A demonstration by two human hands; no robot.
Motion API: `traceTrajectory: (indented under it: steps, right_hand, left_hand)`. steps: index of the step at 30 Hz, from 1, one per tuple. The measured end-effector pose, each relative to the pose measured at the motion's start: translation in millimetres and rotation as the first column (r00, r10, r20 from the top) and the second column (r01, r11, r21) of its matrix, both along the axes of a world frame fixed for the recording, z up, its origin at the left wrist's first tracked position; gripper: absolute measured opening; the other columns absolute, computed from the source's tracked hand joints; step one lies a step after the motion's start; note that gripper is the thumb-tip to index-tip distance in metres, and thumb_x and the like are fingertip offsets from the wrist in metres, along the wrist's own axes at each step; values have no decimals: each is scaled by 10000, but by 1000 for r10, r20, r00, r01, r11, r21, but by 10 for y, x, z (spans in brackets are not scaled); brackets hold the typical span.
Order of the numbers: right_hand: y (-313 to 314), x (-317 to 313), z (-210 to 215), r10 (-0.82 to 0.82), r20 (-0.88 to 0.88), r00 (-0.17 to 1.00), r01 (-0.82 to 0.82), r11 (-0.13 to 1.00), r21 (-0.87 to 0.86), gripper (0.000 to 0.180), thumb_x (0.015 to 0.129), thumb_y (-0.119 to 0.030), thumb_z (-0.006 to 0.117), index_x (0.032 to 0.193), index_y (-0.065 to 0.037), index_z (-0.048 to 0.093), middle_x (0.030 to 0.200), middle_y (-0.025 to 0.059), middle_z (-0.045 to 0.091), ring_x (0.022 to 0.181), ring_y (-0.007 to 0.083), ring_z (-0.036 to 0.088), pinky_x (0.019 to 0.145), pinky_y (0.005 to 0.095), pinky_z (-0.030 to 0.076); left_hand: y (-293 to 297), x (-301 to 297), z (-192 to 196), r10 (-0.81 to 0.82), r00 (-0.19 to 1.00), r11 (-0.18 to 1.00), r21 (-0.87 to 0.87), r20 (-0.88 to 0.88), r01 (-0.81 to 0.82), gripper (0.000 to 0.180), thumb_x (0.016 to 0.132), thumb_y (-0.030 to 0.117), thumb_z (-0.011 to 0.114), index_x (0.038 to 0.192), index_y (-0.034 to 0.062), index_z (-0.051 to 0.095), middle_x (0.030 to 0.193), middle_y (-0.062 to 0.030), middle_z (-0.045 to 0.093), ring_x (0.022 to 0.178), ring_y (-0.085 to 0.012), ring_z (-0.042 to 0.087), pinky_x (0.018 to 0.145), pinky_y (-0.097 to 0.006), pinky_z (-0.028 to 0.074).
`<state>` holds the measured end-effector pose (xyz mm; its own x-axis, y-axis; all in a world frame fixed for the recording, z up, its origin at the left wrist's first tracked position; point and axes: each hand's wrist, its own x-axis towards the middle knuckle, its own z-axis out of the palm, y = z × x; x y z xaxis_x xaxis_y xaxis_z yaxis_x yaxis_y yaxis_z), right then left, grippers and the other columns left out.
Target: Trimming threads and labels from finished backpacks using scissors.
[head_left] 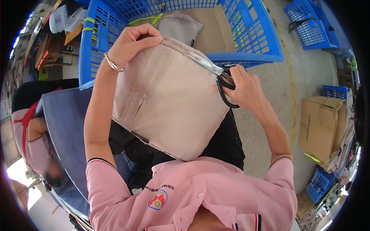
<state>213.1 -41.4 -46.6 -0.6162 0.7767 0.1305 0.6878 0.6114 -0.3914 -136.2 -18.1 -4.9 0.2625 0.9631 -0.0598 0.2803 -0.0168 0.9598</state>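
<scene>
A beige fabric piece with a zipper pocket, seemingly a bag panel (181, 104), hangs in front of me above my lap. My left hand (133, 44) pinches its upper left corner between thumb and fingers. In my right hand (246, 86) is a pair of scissors (216, 69) with black handles, its blades lying along the panel's top edge. My right fingers also lie against the fabric's right side. Whether the blades are apart cannot be made out. A zipper pull (143, 98) shows on the panel's left part, and a dark tab (139, 137) sits at its lower edge.
A large blue plastic crate (246, 57) stands just beyond my hands, with a similar beige piece (177, 29) on cardboard inside. A dark blue cloth-covered surface (63, 127) is at my left, with another person (34, 131) beyond. To the right are a cardboard box (320, 125) and another blue crate (312, 29).
</scene>
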Motion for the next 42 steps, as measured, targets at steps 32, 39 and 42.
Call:
traceTrajectory:
  steps: [32, 39, 42]
  right_hand:
    - [-632, -35, -450, -394, -363, 845, 248, 888, -388, 415, 803, -299, 800, 854, -9, 508, 731, 57, 528, 670, 154, 464, 629, 313, 417]
    - [-1593, 61, -447, -524, -447, 725, 241, 802, -547, 297, 875, -244, 740, 893, -35, 529, 748, 23, 535, 669, 114, 482, 629, 262, 421]
    - [-1735, 140, -461, -594, -587, 550, 0, 703, -711, 180, 947, -183, 659, 949, -42, 548, 822, 31, 580, 703, 76, 555, 630, 204, 451]
  left_hand:
    - [-2943, 804, -706, 880, 409, 472, -335, 243, -816, 111, 972, 111, 582, 1019, 12, 602, 905, 48, 574, 832, -40, 490, 756, -197, 405]
    - [-2477, 301, -200, 775, 602, 604, 51, 192, -795, 54, 948, 62, 613, 959, 9, 619, 823, 69, 535, 790, -20, 459, 726, -179, 398]
    - [-2401, 177, 439, 656, 754, 725, 245, 37, -643, 48, 935, 35, 624, 975, 10, 615, 807, 33, 544, 776, -50, 488, 730, -196, 415]
